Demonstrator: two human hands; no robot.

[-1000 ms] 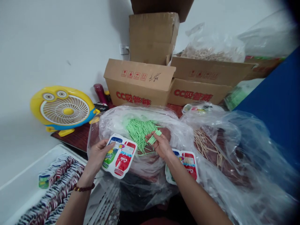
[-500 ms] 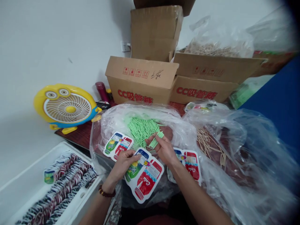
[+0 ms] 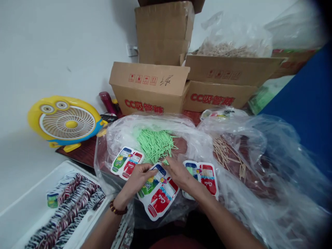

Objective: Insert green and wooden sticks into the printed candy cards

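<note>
My left hand pinches the upper left edge of a bottle-shaped packet printed with a green Sprite bottle and a red Cola bottle. My right hand is closed round a small bunch of green sticks at the packet's top edge; the fingers hide most of the bunch. Just beyond lies a loose pile of green sticks on clear plastic. One similar packet rests left of the pile. Another packet, with sticks showing inside, lies partly under my right forearm.
Brown sticks are scattered on plastic sheeting at the right. A white bin with rows of packets stands lower left. Behind are a yellow fan, a dark red flask and cardboard boxes.
My right hand has brought the green bunch down and left, from beside the pile to the top of the held packet. The whole view has shifted slightly.
</note>
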